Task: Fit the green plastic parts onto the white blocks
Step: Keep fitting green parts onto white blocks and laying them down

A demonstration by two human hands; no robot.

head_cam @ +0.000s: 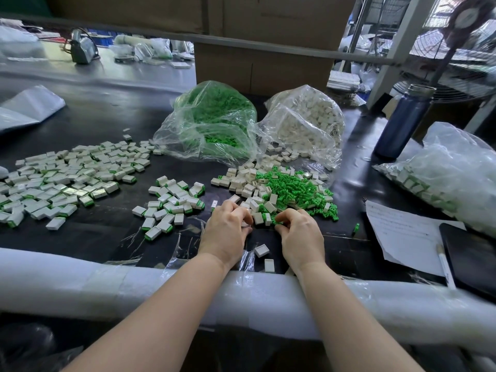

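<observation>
At the near edge of the mixed pile (281,191), both hands (264,228) curled, their contents hidden by fingers.

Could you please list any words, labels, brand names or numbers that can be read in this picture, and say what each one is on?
None can be read.
Sheet of paper at the right of the table: lines of faint print, too small and blurred to read.
Blue bottle: no label shows.
Cardboard box behind the bags: no readable print.
Clear bags, white blocks and green parts: no markings visible.
</observation>
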